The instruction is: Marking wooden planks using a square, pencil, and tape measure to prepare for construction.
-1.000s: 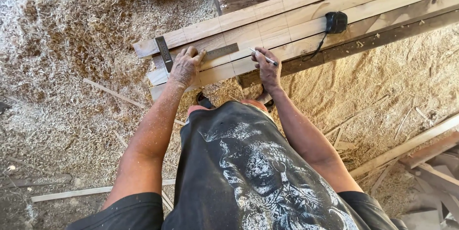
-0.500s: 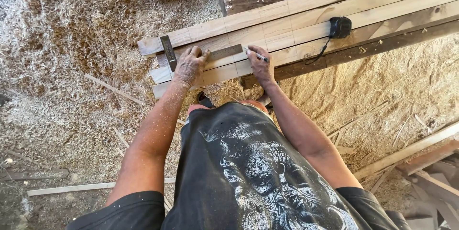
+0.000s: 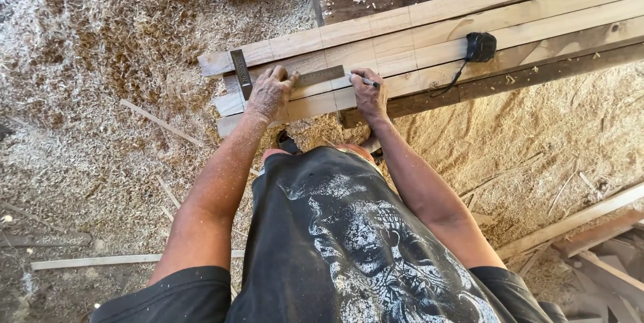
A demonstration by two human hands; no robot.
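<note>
Sawdust floor, left hand (image 3: 270, 92) pressing square (image 3: 295, 76), right hand (image 3: 368, 95) marking planks (image 3: 429, 34)

left hand (image 3: 270, 91) flat, pressing | right hand (image 3: 368, 92) pinched | arms extended

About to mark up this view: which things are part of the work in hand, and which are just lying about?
In use:
left hand
metal square
right hand
pencil
stacked planks

Lying about:
black tape measure
sawdust floor
loose slat
</note>
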